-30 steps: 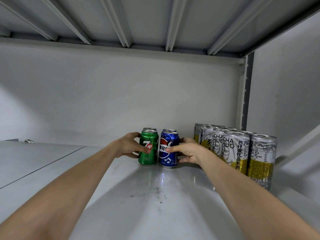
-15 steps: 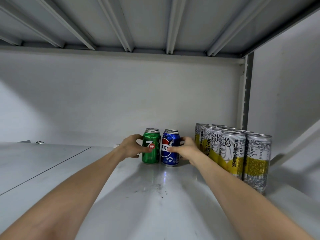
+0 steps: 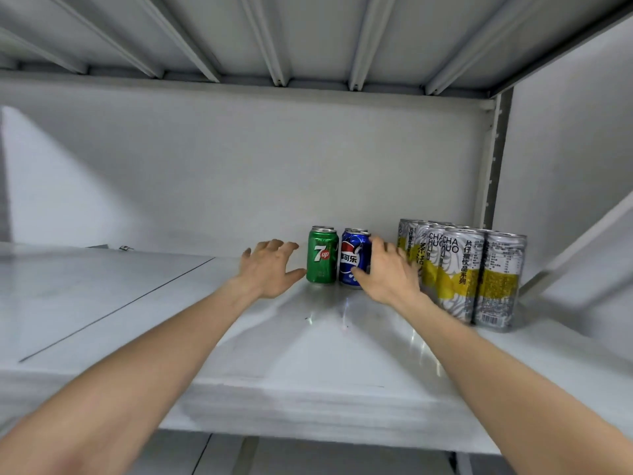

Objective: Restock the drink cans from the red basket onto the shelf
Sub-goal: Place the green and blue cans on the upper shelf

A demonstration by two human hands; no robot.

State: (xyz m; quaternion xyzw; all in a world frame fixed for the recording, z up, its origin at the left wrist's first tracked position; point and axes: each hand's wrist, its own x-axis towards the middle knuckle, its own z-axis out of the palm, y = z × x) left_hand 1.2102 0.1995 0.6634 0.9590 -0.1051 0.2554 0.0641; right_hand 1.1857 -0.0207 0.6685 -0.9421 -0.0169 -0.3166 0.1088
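Note:
A green 7up can [image 3: 322,256] and a blue Pepsi can [image 3: 355,257] stand upright side by side near the back of the white shelf [image 3: 239,337], each with another can right behind it. My left hand [image 3: 269,269] is open with fingers spread, just left of the green can, thumb tip near its base. My right hand [image 3: 388,273] is open too, fingers apart, in front of the blue can's right side. The red basket is out of view.
A block of several tall silver-and-yellow cans [image 3: 459,269] stands right of my right hand, by the shelf's right upright [image 3: 493,159]. The back wall is close behind the cans. An upper shelf with ribs hangs overhead. A small object [image 3: 126,248] lies far left.
Both hands have let go of the green and blue cans and drawn back with fingers spread. The cans stay standing where they were pushed. The camera has pulled back, showing the shelf's front edge.

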